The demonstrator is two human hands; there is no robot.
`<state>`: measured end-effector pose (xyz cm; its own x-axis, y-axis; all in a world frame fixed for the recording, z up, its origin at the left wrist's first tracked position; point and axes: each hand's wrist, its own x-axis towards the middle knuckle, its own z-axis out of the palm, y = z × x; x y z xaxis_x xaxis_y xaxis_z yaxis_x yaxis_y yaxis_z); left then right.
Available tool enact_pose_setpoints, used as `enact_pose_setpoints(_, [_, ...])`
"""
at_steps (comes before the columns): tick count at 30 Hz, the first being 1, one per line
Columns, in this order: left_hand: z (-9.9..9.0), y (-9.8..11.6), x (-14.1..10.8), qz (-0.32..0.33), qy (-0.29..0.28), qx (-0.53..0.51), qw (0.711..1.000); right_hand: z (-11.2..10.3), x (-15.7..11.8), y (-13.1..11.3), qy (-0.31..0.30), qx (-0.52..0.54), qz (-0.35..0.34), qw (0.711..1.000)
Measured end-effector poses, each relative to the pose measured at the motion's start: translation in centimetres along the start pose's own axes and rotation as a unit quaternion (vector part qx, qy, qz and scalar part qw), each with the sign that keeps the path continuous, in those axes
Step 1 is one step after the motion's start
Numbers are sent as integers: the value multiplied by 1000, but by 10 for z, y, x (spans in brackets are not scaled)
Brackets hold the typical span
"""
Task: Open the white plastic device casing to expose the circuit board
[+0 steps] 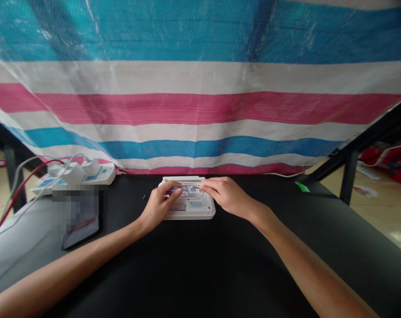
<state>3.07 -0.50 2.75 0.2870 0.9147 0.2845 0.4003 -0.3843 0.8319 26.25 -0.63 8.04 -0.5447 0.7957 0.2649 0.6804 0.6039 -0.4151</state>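
Observation:
A white plastic device (190, 216) with rows of small vent holes and labels lies flat on the black table, between my hands. My left hand (160, 203) is closed around the purplish, see-through handle of a small screwdriver (184, 188) above the device's left part. The thin metal shaft points right, toward my right hand (225, 194). The fingers of my right hand are pinched together at the shaft's end, over the device's upper right edge. Whether they also hold a smaller part is too small to tell.
A white power strip (104, 174) with plugs and cables stands at the back left, a dark tablet-like device (84, 227) before it. A green item (302, 187) lies back right. Tiny dark pieces (144, 197) sit left of the device. Striped sheeting (193, 106) hangs behind the table.

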Motion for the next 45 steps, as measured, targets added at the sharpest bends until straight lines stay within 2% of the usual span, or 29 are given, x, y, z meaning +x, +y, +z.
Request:
enact_pose_setpoints(6, [1,0,-1,39,-14,26,999,10,-1,-4,-9,-40,-31,999])
enact_pose_setpoints(10, [1,2,0,39,-20,34,998,13,-3,-8,13,-54,-42,998])
enact_pose_setpoints(19, [1,2,0,27,-29,32,999,13,0,-8,98,121,-84,984])
enact_pose_setpoints(26, [2,0,0,25,-39,58,997,27,2,-2,136,121,-66,981])
enact_pose_setpoints(29, [1,0,0,27,-37,59,997,29,1,-1,141,109,-52,983])
enact_pose_setpoints(36, [0,3,-1,26,-43,53,997,30,1,-1,138,120,-83,980])
enact_pose_setpoints(41, [0,3,-2,29,-67,59,996,33,1,1,105,121,-52,986])
enact_pose_setpoints(45, [-1,3,-1,29,-68,65,995,37,0,4,113,93,-41,988])
